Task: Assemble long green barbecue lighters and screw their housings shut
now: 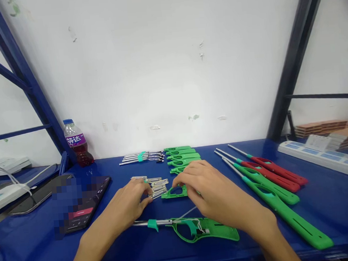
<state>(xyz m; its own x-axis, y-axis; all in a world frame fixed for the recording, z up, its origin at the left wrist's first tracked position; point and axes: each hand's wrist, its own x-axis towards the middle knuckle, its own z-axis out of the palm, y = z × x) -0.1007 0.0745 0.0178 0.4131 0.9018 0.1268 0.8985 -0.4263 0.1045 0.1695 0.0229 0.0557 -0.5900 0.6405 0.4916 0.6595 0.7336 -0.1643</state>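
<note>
My left hand (pixel 134 199) has curled fingers and thumb at a pile of small silvery and clear parts (pixel 160 183); what lies between the fingertips is hidden. My right hand (pixel 206 188) bends its fingers over a green lighter shell half (pixel 174 193), gripping it and covering its right part. Below both hands lies an opened green long-reach lighter body (pixel 221 227), with a metal tube (pixel 141 223), a teal trigger and white wires in it. Behind my right hand, several green shell halves (pixel 183 156) are lined up in a column.
Several metal tubes with wires and teal pieces (pixel 140 157) lie at the back. Assembled green lighters (pixel 289 212) and red lighters (pixel 279 171) rest on the right, before a white power strip (pixel 321 158). A phone (pixel 91 204) and a drink bottle (pixel 78 143) are on the left.
</note>
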